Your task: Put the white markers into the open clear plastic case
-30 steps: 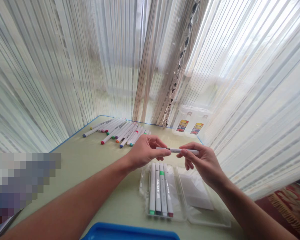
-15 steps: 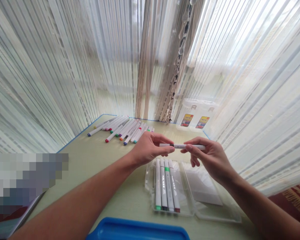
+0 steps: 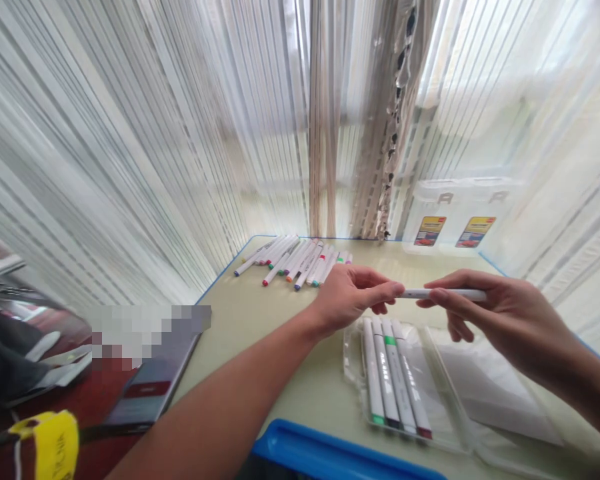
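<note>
A slim white marker is held level between both hands, above the table. My left hand pinches its left end with thumb and fingers, which cover that end. Around the right part of the same marker, my right hand has its thumb and fingers closed. Below them lies an open clear plastic case. Several white markers stand side by side in the case's left half, with green, black, pale and dark red ends towards me. A pale sheet shows in the right half.
Loose markers with coloured ends lie in a pile at the table's far left. A clear case with two labels stands at the back right against the string curtain. A blue tray sits at the near edge, and a yellow tag shows lower left.
The view has turned left, so everything sits farther right in it. My left fingers now cover the marker's left end and dark band, which showed before. Both hands still hold the marker.
</note>
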Demonstrator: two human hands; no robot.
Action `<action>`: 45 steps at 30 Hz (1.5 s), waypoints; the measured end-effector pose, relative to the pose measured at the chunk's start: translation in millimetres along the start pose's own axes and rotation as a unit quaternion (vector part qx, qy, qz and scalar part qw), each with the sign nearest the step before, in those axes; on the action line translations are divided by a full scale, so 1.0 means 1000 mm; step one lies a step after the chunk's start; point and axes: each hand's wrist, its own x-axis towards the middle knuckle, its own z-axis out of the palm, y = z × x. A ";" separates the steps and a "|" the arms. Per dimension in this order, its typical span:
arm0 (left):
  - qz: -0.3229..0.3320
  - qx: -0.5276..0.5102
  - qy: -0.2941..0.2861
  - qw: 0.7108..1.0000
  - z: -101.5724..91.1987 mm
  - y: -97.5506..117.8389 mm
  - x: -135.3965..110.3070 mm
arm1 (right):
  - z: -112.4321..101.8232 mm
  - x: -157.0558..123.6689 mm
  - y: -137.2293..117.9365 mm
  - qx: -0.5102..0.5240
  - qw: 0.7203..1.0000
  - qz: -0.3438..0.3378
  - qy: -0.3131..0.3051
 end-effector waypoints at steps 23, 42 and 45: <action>-0.006 -0.003 0.017 1.000 -0.004 -0.001 0.002 | 0.002 0.005 -0.001 0.073 0.997 -0.017 -0.001; -0.035 -0.003 0.013 0.999 -0.002 0.002 0.003 | 0.004 0.002 0.002 0.045 0.999 -0.023 -0.002; -0.034 -0.004 0.012 0.999 -0.002 0.002 0.002 | 0.005 0.001 0.003 0.037 0.999 -0.034 0.006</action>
